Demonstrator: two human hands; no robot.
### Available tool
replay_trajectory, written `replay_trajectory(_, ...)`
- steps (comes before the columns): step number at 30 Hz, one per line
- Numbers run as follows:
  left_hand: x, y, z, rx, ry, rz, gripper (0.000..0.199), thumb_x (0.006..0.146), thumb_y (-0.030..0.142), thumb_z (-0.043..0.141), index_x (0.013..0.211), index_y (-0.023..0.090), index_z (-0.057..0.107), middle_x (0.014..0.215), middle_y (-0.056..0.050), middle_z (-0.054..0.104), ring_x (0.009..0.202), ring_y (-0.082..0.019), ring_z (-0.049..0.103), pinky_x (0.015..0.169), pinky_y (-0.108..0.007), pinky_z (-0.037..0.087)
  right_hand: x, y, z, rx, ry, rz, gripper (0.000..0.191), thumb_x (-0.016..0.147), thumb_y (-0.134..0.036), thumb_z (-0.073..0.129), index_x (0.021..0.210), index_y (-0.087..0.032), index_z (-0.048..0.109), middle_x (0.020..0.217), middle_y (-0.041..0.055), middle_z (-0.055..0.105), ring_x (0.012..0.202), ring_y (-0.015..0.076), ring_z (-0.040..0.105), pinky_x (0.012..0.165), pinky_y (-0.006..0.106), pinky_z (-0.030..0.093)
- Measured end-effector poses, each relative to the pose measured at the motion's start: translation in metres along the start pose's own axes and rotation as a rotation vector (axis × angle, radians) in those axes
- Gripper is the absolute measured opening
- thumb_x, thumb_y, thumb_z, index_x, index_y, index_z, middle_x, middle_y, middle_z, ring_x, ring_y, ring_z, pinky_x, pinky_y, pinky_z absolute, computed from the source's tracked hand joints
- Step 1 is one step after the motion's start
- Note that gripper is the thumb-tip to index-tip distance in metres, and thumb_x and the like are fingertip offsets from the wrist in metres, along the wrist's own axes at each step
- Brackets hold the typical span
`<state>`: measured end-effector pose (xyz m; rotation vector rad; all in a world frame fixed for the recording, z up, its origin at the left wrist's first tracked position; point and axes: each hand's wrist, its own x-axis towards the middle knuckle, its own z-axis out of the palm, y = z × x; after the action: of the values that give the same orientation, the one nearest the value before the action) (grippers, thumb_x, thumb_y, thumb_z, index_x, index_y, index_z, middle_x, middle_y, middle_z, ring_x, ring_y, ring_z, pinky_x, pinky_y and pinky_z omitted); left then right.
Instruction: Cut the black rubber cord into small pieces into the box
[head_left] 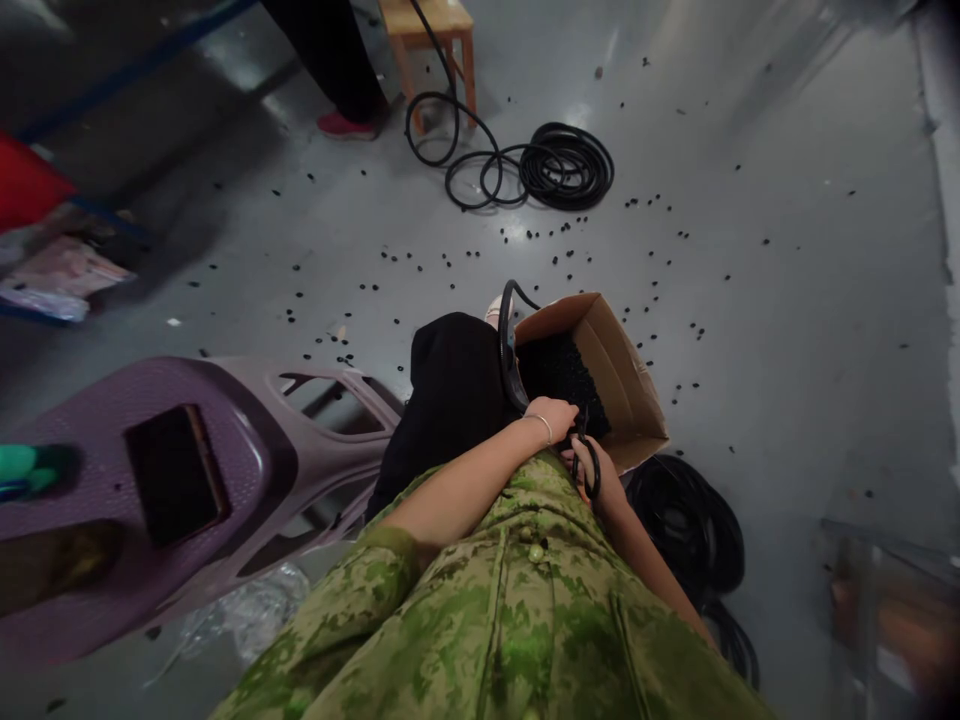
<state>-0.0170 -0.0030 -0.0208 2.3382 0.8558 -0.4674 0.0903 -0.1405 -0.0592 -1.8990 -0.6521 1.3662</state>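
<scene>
My left hand (pixel 553 416), with a thin bracelet at the wrist, is closed at the near edge of an open cardboard box (pixel 626 385). A black rubber hose (pixel 507 345) loops over the box's left side and runs down to this hand, its end hidden by the fingers. Close beside it, my right hand (pixel 604 474) is wrapped round the dark handles of a pair of scissors (pixel 587 462), blades pointing toward the left fingers. Inside the box lies a heap of small black pieces (pixel 559 375).
Small black rings lie scattered over the grey floor. Coiled black hose (pixel 568 166) lies ahead near a wooden stool (pixel 427 22); another coil (pixel 686 525) sits right of the box. A purple plastic stool (pixel 247 440) at left bears a phone (pixel 176 473). A person's leg (pixel 337 60) stands beyond.
</scene>
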Motion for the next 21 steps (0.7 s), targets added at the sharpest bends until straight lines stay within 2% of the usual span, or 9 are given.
replay_trajectory(3, 0.000, 0.000, 0.000, -0.004, 0.003, 0.005, 0.030, 0.098, 0.034, 0.049, 0.118, 0.020, 0.067, 0.115, -0.014, 0.072, 0.104, -0.027, 0.070, 0.081, -0.034, 0.055, -0.001, -0.001, -0.001, -0.004, -0.006, 0.002, 0.056, 0.074, -0.069, 0.064, 0.104, -0.021, 0.065, 0.082, 0.0077, 0.074, 0.070, 0.0239, 0.069, 0.060, 0.032, 0.051)
replay_trajectory(7, 0.000, 0.000, -0.001, -0.010, 0.012, -0.003, 0.030, 0.098, 0.034, 0.048, 0.118, 0.020, 0.066, 0.116, -0.013, 0.071, 0.103, -0.026, 0.070, 0.080, -0.034, 0.055, -0.006, -0.002, -0.007, -0.012, -0.051, -0.015, 0.057, 0.076, -0.068, 0.065, 0.108, -0.021, 0.066, 0.086, 0.0074, 0.074, 0.074, 0.0231, 0.068, 0.066, 0.032, 0.051)
replay_trajectory(11, -0.001, 0.001, -0.002, -0.008, 0.009, -0.003, 0.029, 0.098, 0.034, 0.049, 0.118, 0.021, 0.066, 0.117, -0.013, 0.071, 0.103, -0.025, 0.070, 0.081, -0.032, 0.054, -0.011, -0.002, -0.011, 0.024, -0.022, 0.024, 0.062, 0.072, -0.069, 0.068, 0.110, -0.020, 0.067, 0.083, 0.0062, 0.072, 0.072, 0.0227, 0.067, 0.066, 0.032, 0.051)
replay_trajectory(21, 0.000, 0.000, -0.001, 0.002, -0.020, 0.010, 0.029, 0.097, 0.032, 0.050, 0.117, 0.021, 0.068, 0.114, -0.014, 0.073, 0.105, -0.026, 0.070, 0.082, -0.033, 0.054, -0.005, 0.001, -0.006, -0.016, -0.011, -0.005, 0.061, 0.073, -0.070, 0.066, 0.109, -0.021, 0.068, 0.082, 0.0058, 0.072, 0.072, 0.0228, 0.066, 0.061, 0.031, 0.047)
